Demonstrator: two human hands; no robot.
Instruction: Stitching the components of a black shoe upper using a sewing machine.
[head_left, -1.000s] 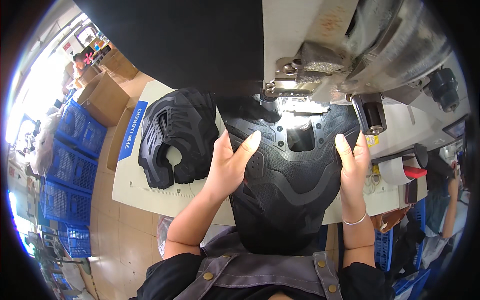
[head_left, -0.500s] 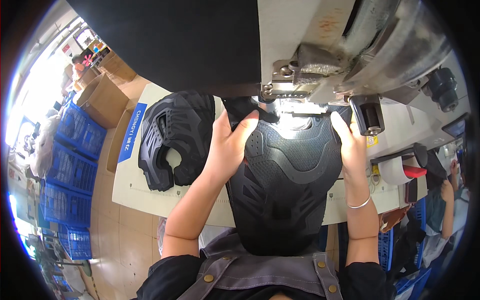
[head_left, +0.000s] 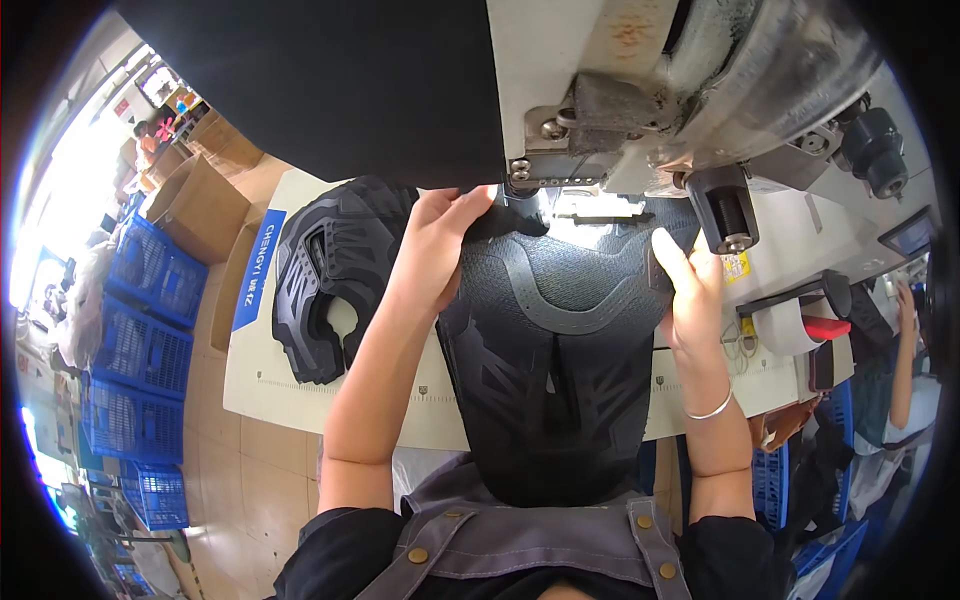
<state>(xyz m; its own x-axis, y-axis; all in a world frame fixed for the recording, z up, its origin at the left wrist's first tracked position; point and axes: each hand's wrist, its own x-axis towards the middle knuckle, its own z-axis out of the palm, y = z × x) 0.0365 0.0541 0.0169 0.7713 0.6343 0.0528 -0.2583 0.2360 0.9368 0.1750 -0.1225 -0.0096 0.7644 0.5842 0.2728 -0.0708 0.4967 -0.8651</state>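
A large black moulded protector panel (head_left: 560, 300), textured and with raised ribs, lies under the head of a sewing machine (head_left: 570, 130). Its top edge reaches the lit needle area (head_left: 595, 208), and its lower end hangs over the table edge toward my apron. My left hand (head_left: 438, 235) grips the panel's upper left edge by a black fabric strip (head_left: 510, 218), thumb on top and fingers mostly hidden. On the upper right edge, my right hand (head_left: 692, 295) pinches the panel with its thumb above and fingers beneath. The needle tip itself cannot be made out.
To the left on the table rests another black moulded piece (head_left: 335, 260) with a rounded cutout. Blue crates (head_left: 140, 340) and cardboard boxes (head_left: 200, 205) stand beyond it. A white roll (head_left: 785, 330) with a red item sits at right, where a co-worker's arm (head_left: 905, 350) shows.
My left hand has shifted up and to the left along the panel's edge. The panel has turned and bent slightly, showing a crease in its lower middle. My right hand keeps its hold.
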